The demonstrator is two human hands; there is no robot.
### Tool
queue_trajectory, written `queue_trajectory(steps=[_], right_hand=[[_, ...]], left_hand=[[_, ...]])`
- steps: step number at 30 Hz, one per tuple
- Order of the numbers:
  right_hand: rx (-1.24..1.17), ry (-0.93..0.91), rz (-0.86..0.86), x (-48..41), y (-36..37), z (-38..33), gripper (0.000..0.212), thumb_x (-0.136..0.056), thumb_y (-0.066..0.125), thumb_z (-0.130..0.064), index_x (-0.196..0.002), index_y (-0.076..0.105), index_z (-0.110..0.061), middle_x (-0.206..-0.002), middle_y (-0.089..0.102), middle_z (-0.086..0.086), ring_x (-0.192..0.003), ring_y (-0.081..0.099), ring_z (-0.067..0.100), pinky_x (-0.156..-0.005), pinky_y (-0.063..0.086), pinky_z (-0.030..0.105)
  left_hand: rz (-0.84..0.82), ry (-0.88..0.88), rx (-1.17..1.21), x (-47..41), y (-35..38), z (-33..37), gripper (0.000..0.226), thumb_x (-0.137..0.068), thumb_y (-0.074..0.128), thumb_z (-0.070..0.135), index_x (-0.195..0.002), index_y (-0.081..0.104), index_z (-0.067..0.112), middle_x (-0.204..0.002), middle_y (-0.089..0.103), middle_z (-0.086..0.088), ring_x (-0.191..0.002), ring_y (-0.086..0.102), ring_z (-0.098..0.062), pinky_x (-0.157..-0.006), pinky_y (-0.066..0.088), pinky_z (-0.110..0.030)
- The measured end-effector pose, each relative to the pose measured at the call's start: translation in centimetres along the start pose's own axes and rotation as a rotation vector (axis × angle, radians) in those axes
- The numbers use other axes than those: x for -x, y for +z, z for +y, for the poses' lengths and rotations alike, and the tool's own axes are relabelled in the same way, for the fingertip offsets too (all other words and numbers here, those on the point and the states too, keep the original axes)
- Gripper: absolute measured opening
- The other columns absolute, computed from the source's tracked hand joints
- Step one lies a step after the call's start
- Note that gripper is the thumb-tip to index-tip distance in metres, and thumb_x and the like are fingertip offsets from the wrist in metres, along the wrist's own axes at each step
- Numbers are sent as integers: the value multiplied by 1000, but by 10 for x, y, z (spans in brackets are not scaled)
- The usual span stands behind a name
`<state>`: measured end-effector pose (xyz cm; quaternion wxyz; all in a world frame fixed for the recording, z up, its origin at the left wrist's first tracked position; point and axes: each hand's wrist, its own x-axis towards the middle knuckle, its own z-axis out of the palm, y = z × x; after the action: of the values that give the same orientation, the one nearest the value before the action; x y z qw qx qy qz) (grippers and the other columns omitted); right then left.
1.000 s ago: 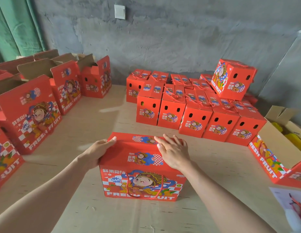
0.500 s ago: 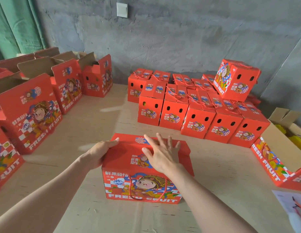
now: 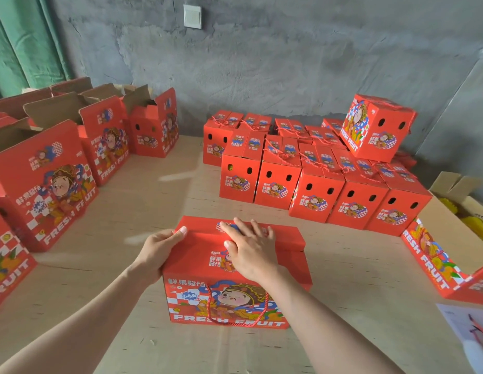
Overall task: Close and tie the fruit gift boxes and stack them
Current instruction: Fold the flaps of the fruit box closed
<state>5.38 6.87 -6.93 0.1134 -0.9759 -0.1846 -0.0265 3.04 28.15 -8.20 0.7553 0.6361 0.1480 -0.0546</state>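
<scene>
Gift box (image 3: 235,292) sits upright near the front edge of the bench (image 3: 143,201), about midway along it, rope handle (image 3: 208,300) hanging down its front face.

Left hand (image 3: 159,249): fingers curled over the box's left top edge, gripping. Right hand (image 3: 251,249): flat, fingers spread, pressing the top flap (image 3: 200,247).

To do it well, I'd keep the left hand bracing, press until both flaps lie flush, then tie. The right end looks stepped.

Versus 1.0 s ago: the right hand has slid toward the lid's middle and its fingers are wider. The left hand is unchanged.

near box (image 3: 235,287) in front, closed boxes (image 3: 324,190) behind right, open boxes (image 3: 54,179) left
</scene>
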Motion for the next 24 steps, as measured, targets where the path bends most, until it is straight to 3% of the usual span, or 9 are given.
queue_trajectory(steps=[8,12,17,20,24], right_hand=[[-5,-23,63,2,4,1,44,-103,31,-36,-145,26,-45,-158,22,-8,-145,19,23,-112,7,52],[-10,-20,78,3,3,0,44,-102,32,-33,-146,28,-43,-157,26,-6,-145,21,25,-112,9,53],[-14,-14,76,3,4,-2,44,-102,33,-34,-145,28,-44,-156,26,-8,-145,21,23,-112,9,52],[-23,-8,69,2,2,-1,44,-102,34,-34,-144,30,-45,-156,27,-9,-145,21,23,-112,9,53],[-17,-7,58,3,1,-4,44,-103,34,-32,-145,29,-44,-157,26,-8,-145,21,24,-112,9,55]], left_hand=[[8,101,-110,-3,-6,3,29,-84,64,28,-76,67,0,-70,71,-13,-57,67,-20,-48,54,-26],[-54,133,-303,-9,-17,11,12,-87,64,14,-82,69,5,-75,73,-3,-69,69,-14,-60,54,-25],[-106,135,-313,-10,-20,17,13,-86,65,8,-81,53,4,-74,66,-6,-70,63,-16,-57,51,-23],[-62,127,-252,-8,-16,12,23,-88,64,11,-74,46,9,-72,57,-7,-67,56,-16,-54,45,-23],[21,133,-253,-5,-10,4,30,-88,63,31,-74,47,11,-70,54,-3,-65,51,-15,-55,39,-24]])
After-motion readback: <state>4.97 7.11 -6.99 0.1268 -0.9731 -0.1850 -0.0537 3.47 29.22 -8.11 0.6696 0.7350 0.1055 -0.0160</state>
